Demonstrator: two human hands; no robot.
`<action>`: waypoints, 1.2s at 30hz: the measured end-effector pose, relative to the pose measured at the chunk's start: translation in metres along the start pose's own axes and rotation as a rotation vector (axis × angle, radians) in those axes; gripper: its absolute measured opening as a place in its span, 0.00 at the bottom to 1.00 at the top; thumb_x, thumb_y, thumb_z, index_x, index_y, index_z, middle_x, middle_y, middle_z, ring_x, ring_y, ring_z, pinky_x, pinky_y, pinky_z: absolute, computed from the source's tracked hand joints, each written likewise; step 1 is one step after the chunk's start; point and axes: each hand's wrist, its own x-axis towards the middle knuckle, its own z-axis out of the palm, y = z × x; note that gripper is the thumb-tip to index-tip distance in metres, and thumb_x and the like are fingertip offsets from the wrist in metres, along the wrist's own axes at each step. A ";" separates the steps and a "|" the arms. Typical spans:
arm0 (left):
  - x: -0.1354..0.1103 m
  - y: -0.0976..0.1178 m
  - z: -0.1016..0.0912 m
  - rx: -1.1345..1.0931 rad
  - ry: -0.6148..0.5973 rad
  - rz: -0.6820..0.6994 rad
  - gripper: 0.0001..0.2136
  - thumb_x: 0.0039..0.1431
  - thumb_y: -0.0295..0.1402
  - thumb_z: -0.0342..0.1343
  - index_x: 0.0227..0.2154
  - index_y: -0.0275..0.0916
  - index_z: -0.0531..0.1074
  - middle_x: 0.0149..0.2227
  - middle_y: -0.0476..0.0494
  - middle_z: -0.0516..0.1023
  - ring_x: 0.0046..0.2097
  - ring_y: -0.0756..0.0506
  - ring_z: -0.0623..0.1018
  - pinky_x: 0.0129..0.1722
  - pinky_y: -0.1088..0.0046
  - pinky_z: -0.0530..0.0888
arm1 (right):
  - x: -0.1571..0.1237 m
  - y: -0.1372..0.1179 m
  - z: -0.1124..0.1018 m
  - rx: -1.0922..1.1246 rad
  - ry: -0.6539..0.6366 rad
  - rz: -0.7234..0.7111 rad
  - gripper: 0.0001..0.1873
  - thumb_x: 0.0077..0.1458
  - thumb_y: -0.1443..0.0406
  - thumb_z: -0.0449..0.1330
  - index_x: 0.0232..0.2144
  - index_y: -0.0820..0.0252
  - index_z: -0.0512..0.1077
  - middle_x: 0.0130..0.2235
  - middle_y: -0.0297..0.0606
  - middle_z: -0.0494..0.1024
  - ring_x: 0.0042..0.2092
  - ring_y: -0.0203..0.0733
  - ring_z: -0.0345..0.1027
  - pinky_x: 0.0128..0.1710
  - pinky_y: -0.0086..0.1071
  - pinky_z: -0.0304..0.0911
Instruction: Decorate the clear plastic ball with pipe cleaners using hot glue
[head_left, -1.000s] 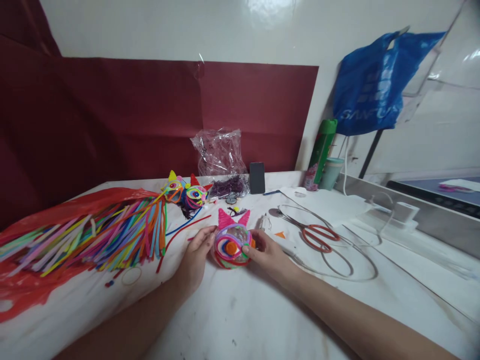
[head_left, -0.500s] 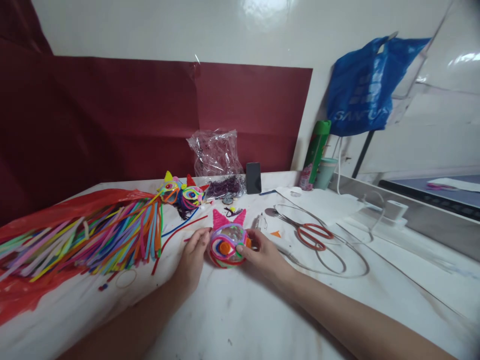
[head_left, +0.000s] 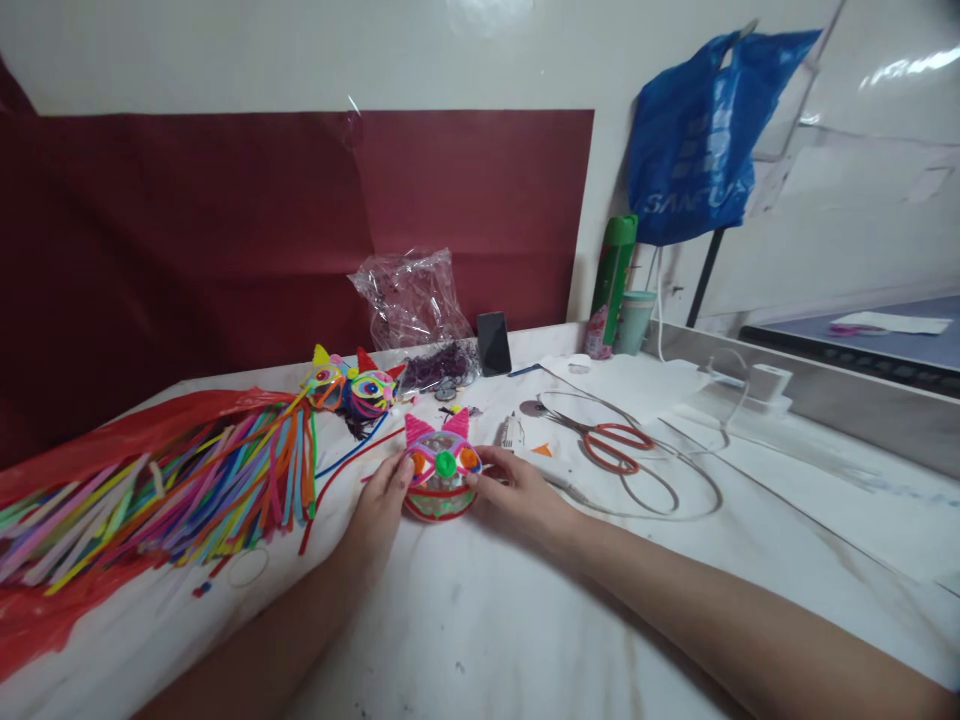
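Between my hands is a pipe-cleaner cat head (head_left: pixel 444 503) with pink pointed ears, orange eyes, a green round nose and red bands on a see-through body. Its face points toward me. My left hand (head_left: pixel 381 500) grips its left side, fingers closed against it. My right hand (head_left: pixel 517 492) holds the opposite side, thumb in front. Just beyond the right hand lies a white glue gun (head_left: pixel 513 432) with an orange scrap (head_left: pixel 541 451) beside it. Two similar decorated cat heads (head_left: pixel 373 392) sit farther back on the left.
Many coloured pipe cleaners (head_left: pixel 187 490) spread over red plastic (head_left: pixel 45 625) at left. Red-handled scissors (head_left: pixel 619 449) lie among a looped cable (head_left: pixel 686 516) at right. Behind stand a phone (head_left: pixel 493 344), a clear plastic bag (head_left: pixel 412 300), a green spray can (head_left: pixel 616 270) and a cup (head_left: pixel 636 322).
Both hands have turned the cat head so its face now looks straight at me, with the nose centred and both eyes showing. The camera view has shifted slightly.
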 end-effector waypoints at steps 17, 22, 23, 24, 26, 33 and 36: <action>0.002 -0.003 0.004 0.080 -0.122 0.018 0.33 0.45 0.40 0.66 0.55 0.38 0.65 0.54 0.37 0.74 0.55 0.37 0.73 0.54 0.61 0.70 | 0.001 0.008 0.002 -0.096 0.059 -0.045 0.28 0.46 0.60 0.66 0.50 0.62 0.68 0.44 0.43 0.78 0.41 0.45 0.71 0.41 0.37 0.67; 0.002 -0.001 0.006 0.055 -0.118 -0.007 0.33 0.45 0.40 0.66 0.55 0.39 0.65 0.54 0.37 0.74 0.55 0.37 0.73 0.54 0.60 0.70 | 0.002 0.008 0.001 -0.116 0.043 -0.049 0.31 0.44 0.59 0.68 0.50 0.61 0.68 0.43 0.42 0.77 0.39 0.44 0.71 0.38 0.36 0.67; 0.002 -0.001 0.006 0.050 -0.119 -0.009 0.33 0.44 0.40 0.66 0.55 0.38 0.65 0.54 0.37 0.74 0.55 0.37 0.73 0.55 0.60 0.70 | 0.002 0.008 0.001 -0.114 0.044 -0.045 0.31 0.43 0.59 0.68 0.51 0.61 0.68 0.42 0.42 0.77 0.38 0.44 0.71 0.38 0.36 0.67; 0.002 -0.001 0.006 0.050 -0.124 -0.008 0.34 0.44 0.41 0.66 0.55 0.38 0.65 0.54 0.37 0.75 0.55 0.36 0.73 0.55 0.59 0.69 | 0.002 0.009 0.001 -0.108 0.044 -0.040 0.32 0.43 0.60 0.69 0.51 0.61 0.68 0.42 0.41 0.77 0.38 0.43 0.71 0.38 0.36 0.67; 0.003 -0.002 0.004 0.061 -0.145 -0.001 0.34 0.44 0.41 0.66 0.56 0.38 0.64 0.53 0.36 0.75 0.55 0.36 0.73 0.56 0.57 0.69 | 0.002 0.009 0.002 -0.096 0.039 -0.029 0.31 0.43 0.61 0.69 0.50 0.61 0.68 0.41 0.40 0.77 0.38 0.43 0.70 0.38 0.35 0.67; 0.008 -0.007 -0.005 -0.045 -0.284 -0.054 0.36 0.46 0.42 0.65 0.58 0.41 0.61 0.58 0.36 0.71 0.60 0.34 0.68 0.58 0.57 0.67 | 0.001 0.007 0.002 -0.113 0.070 -0.020 0.30 0.44 0.62 0.69 0.50 0.62 0.67 0.43 0.41 0.77 0.40 0.42 0.70 0.39 0.35 0.67; 0.007 -0.006 -0.004 -0.070 -0.293 -0.068 0.46 0.34 0.34 0.72 0.60 0.40 0.57 0.59 0.33 0.68 0.60 0.32 0.68 0.57 0.56 0.68 | 0.002 0.005 0.000 -0.107 0.063 -0.001 0.29 0.45 0.61 0.68 0.49 0.64 0.68 0.41 0.41 0.78 0.38 0.41 0.71 0.39 0.35 0.67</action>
